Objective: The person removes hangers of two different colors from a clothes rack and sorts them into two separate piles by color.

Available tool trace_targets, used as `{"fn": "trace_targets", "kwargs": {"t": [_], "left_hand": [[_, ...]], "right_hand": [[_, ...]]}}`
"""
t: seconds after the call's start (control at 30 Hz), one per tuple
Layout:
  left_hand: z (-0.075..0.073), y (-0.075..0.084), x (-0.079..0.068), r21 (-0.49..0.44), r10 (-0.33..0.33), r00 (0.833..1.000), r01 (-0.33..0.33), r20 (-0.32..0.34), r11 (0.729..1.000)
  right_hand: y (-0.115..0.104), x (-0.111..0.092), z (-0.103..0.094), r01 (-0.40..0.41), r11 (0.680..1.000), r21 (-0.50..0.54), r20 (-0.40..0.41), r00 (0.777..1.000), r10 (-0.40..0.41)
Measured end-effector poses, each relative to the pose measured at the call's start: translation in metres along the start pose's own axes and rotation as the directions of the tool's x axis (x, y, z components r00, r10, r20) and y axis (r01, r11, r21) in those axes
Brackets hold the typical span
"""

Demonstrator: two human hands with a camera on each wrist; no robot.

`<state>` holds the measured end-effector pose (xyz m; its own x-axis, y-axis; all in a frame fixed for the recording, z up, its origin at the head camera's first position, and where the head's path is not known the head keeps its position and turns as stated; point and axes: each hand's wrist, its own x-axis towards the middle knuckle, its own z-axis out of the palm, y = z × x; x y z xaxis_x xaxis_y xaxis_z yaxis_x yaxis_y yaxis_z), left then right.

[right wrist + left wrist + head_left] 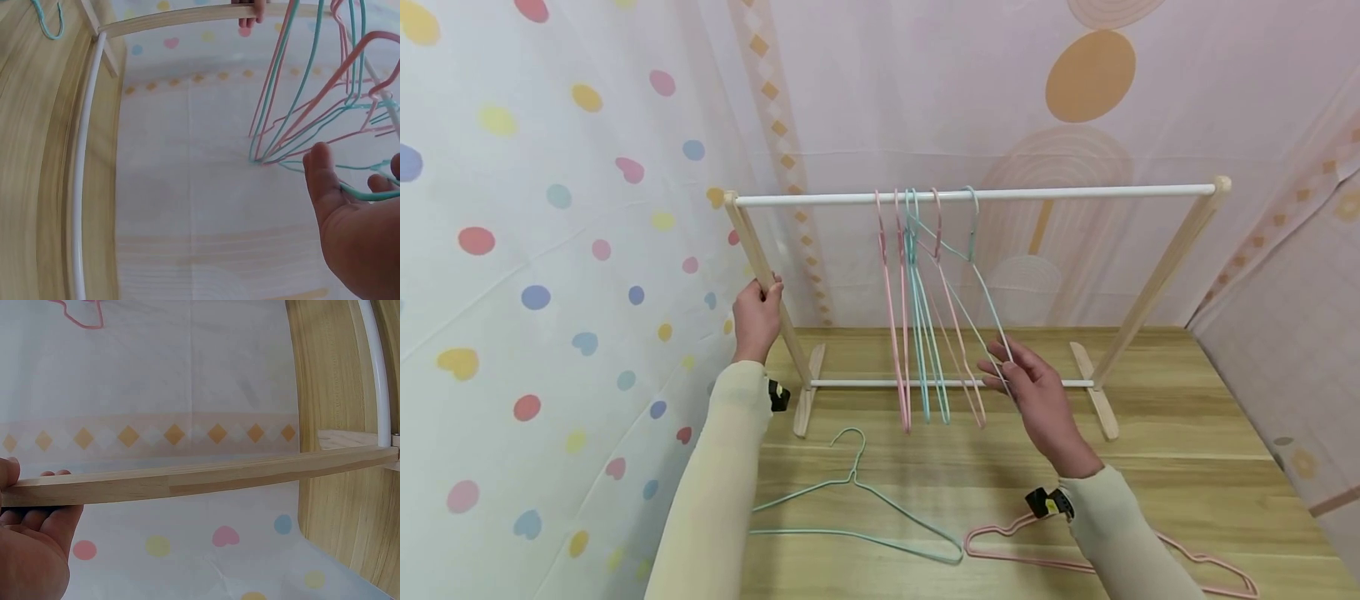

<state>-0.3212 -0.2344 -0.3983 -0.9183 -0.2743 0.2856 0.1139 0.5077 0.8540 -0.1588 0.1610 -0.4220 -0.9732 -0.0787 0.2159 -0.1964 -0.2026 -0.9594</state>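
Note:
A clothes rack stands on the table, with a white top rail (1090, 193) between wooden side posts. My left hand (757, 321) grips the left wooden post (187, 480) below its top end. At the right, my right hand (1041, 404) holds the lower side of a light green hanger (988, 298) between thumb and fingers; its hook is over the rail. The right wrist view shows that green wire passing between the thumb and fingers. Left of it, several pink hangers (891, 317) and green hangers (921, 308) hang close together near the rail's middle.
A loose green hanger (904, 506) lies on the wooden table (1000, 467) in front of the rack. Pink hangers (1000, 560) lie by the right forearm, partly hidden by it. A lower white bar (857, 383) joins the rack's feet. Patterned curtains (587, 267) surround the table.

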Motion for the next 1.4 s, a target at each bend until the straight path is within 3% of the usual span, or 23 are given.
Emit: {"fn": "trace_targets", "kwargs": {"t": [0.1,0.5,0.97,1.23,1.4], "left_hand": [[0.000,0.001,0.000,-0.007,0.001,1.000,-0.001,0.007,1.000],[-0.001,0.001,0.000,-0.002,0.024,1.000,-0.024,-0.001,1.000],[-0.001,0.003,0.000,0.001,0.021,1.000,-0.021,0.004,1.000],[-0.001,0.003,0.000,-0.010,0.007,1.000,-0.007,0.007,1.000],[-0.001,0.002,0.000,-0.008,0.004,1.000,-0.004,0.014,1.000]], "right_hand": [[0.000,-0.002,0.001,0.045,0.999,-0.028,-0.026,0.999,-0.045],[-0.003,-0.010,0.001,0.170,0.985,0.025,-0.074,0.983,-0.168],[-0.007,-0.031,-0.015,0.297,0.942,0.156,-0.084,0.954,-0.287],[-0.010,-0.048,-0.029,0.283,0.936,0.210,-0.119,0.957,-0.263],[-0.003,-0.060,-0.039,0.325,0.897,0.301,-0.132,0.945,-0.298]]}}
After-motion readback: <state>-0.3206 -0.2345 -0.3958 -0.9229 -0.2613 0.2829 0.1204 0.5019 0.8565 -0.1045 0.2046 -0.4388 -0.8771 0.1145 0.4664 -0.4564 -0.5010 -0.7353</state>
